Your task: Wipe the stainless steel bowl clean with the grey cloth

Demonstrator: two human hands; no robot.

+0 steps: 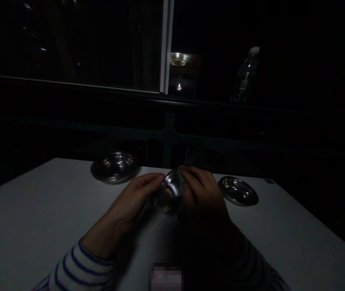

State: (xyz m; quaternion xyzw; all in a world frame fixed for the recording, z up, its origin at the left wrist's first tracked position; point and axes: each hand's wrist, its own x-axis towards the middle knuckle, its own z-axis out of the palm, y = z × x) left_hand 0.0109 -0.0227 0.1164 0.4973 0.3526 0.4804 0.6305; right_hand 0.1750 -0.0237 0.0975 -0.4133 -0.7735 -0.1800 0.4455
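A small stainless steel bowl (169,192) is held up tilted above the white table, gripped at its rim and side by both hands. My left hand (137,196) holds it from the left with fingers curled on the metal. My right hand (201,192) grips it from the right and upper edge, and this hand lies in deep shadow. Part of the bowl is hidden behind my fingers. Striped sleeves in white and blue cover both forearms.
A stack of steel bowls (114,167) stands on the table left of my hands. A shallow steel dish (238,190) lies to the right. Behind the table's far edge is a dark railing, a window with reflected lights, and a plastic bottle (245,76).
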